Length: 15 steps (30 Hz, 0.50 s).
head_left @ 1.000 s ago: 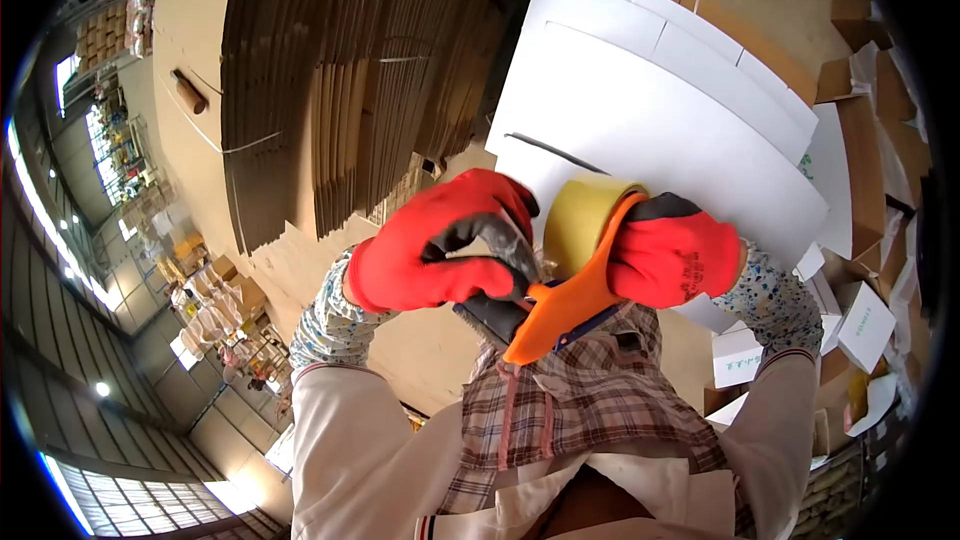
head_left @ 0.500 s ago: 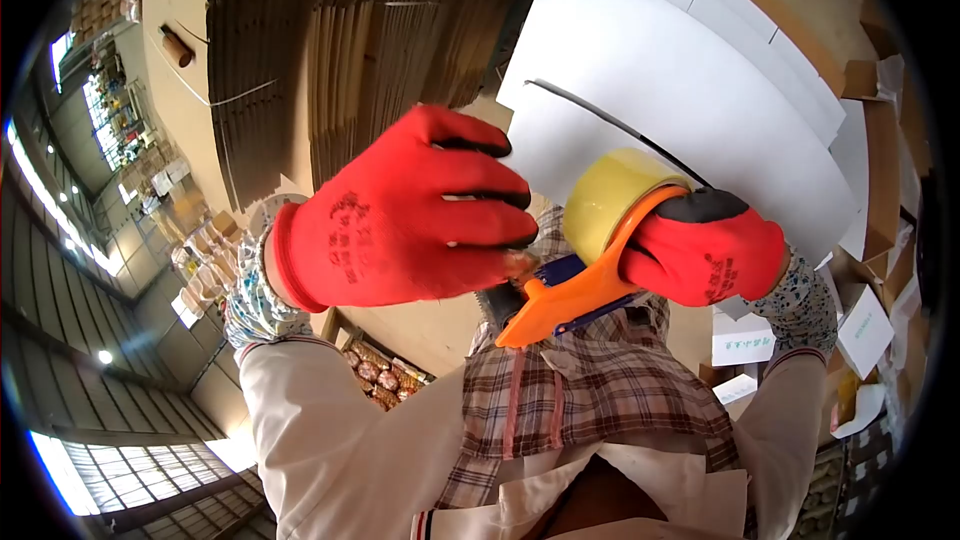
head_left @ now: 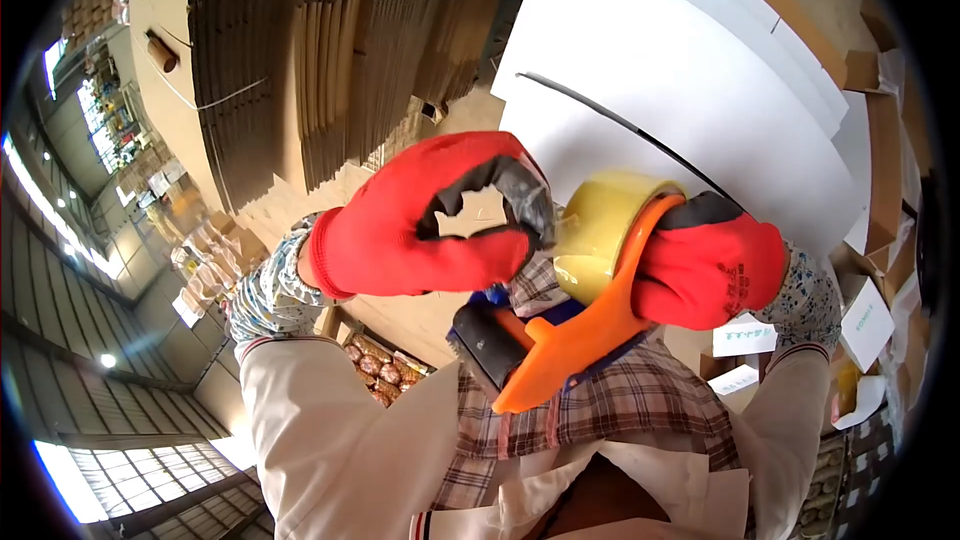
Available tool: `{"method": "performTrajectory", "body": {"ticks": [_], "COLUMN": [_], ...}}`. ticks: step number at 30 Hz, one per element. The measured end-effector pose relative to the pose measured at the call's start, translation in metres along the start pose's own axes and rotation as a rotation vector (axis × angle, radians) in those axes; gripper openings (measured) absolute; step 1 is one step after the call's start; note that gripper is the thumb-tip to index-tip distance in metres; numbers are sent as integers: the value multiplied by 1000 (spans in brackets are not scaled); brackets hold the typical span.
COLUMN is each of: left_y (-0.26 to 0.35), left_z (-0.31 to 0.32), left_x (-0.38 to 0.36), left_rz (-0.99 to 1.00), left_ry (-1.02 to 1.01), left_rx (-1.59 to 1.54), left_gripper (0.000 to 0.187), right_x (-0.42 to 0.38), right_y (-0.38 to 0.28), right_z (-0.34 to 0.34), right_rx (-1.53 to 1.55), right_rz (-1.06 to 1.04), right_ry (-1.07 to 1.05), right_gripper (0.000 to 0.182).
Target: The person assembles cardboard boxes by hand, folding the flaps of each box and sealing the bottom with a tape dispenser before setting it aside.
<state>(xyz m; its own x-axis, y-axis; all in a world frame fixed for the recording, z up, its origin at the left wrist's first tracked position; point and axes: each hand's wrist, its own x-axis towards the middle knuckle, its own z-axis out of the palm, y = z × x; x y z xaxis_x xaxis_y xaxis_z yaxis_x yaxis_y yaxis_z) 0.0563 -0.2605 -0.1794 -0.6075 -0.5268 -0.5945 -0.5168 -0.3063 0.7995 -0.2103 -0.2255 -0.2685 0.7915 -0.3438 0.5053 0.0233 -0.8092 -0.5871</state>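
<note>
My right hand (head_left: 710, 265), in a red glove with dark fingertips, is closed around an orange tape gun (head_left: 570, 350). A wide roll of yellowish clear tape (head_left: 605, 230) sits on the gun, and a dark roller (head_left: 490, 345) shows at its lower left end. My left hand (head_left: 425, 220), gloved alike, is curled just left of the roll. Its thumb and fingers come together on a shiny, see-through end of tape (head_left: 540, 210) beside the roll; the exact grip is partly hidden.
A stack of white sheets (head_left: 680, 70) lies ahead, with a black strap (head_left: 620, 120) across it. Flattened brown cartons (head_left: 330, 90) are stacked at the upper left. Boxes (head_left: 860, 325) crowd the right side. A crate of packed goods (head_left: 380, 370) stands low on the left.
My left hand has turned from back-up with spread fingers to curled in at the tape roll. The tape gun has tilted and dropped slightly, showing its dark roller more.
</note>
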Motion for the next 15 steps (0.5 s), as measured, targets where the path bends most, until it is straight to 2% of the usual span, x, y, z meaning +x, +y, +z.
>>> {"method": "performTrajectory", "body": {"ticks": [3, 5, 8, 10, 11, 12, 13, 14, 15], "left_y": [-10, -13, -24, -15, -13, -14, -16, -19, -25], "left_z": [6, 2, 11, 8, 9, 9, 7, 4, -7], "left_x": [0, 4, 8, 12, 14, 14, 15, 15, 10], "left_rz": [78, 43, 84, -59, -178, -175, -98, -22, 108], "left_ry": [-5, -38, 20, -66, -41, -41, 184, 409, 481], "left_rx": [-289, -274, -418, -431, -495, -496, -500, -500, -464], "left_gripper": [19, 18, 13, 16, 15, 15, 15, 16, 20], "right_x": [-3, -4, -2, 1, 0, -1, -3, -4, -6], "right_y": [-1, -1, 2, 3, 2, 2, 1, -1, -4], "right_z": [6, 5, 2, 0, 1, 3, 4, 2, -2], "right_rx": [14, 19, 36, 123, 121, 291, 459, 457, 416], "right_rz": [11, 22, 17, 33, 33, 68, 103, 102, 127], "right_ry": [9, -6, -11, -69, -71, -57, -42, -45, -111], "right_gripper": [28, 28, 28, 29, 29, 30, 31, 31, 32]}}
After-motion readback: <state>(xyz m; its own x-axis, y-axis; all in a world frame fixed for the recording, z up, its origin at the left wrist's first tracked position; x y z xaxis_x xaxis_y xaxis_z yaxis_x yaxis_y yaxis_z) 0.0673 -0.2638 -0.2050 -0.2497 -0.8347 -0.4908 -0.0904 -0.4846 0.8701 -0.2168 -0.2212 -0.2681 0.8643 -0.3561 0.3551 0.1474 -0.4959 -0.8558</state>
